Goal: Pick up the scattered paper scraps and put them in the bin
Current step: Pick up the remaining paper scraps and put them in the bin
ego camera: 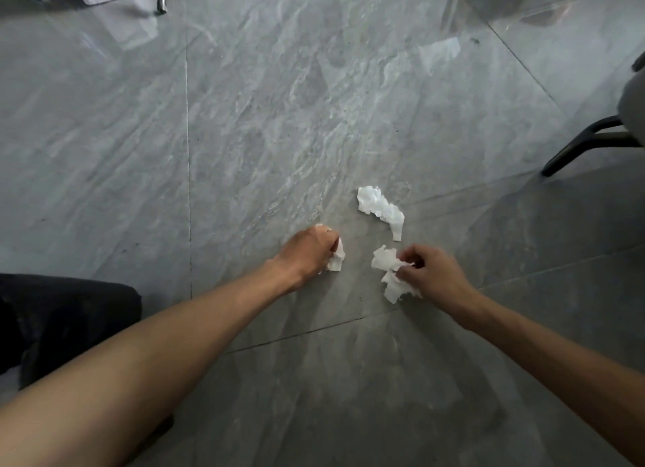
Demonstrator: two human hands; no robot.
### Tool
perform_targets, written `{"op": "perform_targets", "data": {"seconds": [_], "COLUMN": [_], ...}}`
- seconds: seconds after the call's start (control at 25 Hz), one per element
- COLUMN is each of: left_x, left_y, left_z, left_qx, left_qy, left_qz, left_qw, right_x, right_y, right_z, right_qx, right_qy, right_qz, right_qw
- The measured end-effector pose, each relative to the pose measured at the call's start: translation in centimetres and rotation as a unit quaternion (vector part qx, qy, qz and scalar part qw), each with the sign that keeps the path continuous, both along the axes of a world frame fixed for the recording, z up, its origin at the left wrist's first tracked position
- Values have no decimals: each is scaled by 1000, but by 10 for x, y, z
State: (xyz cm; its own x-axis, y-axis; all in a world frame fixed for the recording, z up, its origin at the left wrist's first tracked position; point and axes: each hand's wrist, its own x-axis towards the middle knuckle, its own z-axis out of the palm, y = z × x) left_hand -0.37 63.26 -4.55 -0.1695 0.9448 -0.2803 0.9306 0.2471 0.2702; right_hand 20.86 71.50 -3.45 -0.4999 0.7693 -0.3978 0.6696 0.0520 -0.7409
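Both hands gripped crumpled white paper; the loose torn white paper strip (381,210) on the grey tiled floor (244,135) lay just beyond the right hand (427,273), farther from the left hand (309,252), its length slanting away leftward.

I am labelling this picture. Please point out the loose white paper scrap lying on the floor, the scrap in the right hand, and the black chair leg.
Loose white paper scrap (380,210): head view, its middle.
Crumpled white scrap in right hand (385,262): head view, upper visible part.
Black metal chair leg (576,147): head view, mid-bend.

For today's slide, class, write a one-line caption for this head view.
Both hands, left and right, gather white paper scraps off a grey tiled floor.
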Motion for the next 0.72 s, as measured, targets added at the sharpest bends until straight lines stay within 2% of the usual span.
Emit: {"op": "perform_targets", "data": {"seconds": [0.08, 0.16, 0.32, 0.44, 0.52, 0.64, 0.72], "left_x": [-7, -21, -46, -55, -63, -82, -104], "left_y": [-10, -24, -71, -130, -183, -261, -309], "left_z": [29, 73, 173, 234, 256, 252, 233], "left_qx": [-3, 11, 77, 174, 209, 187, 132], "left_qy": [-4, -8, -9, -9, -25, -10, 20], "left_qz": [-10, -30, 7, 90, 163, 263, 313], "left_qw": [1000, 999, 997, 981, 964, 946, 940], "right_x": [-5, -13, -49, -92, -119, -153, -178], "right_y": [-15, -31, -62, -91, -111, -142, -168], "right_z": [7, 16, 43, 83, 115, 161, 184], "right_qx": [-123, -232, -313, -337, -330, -280, -226], "right_qy": [51, 104, 128, 157, 170, 168, 160], "right_qz": [-41, -62, -25, 34, 94, 159, 188], "right_qw": [990, 965, 941, 928, 924, 932, 942]}}
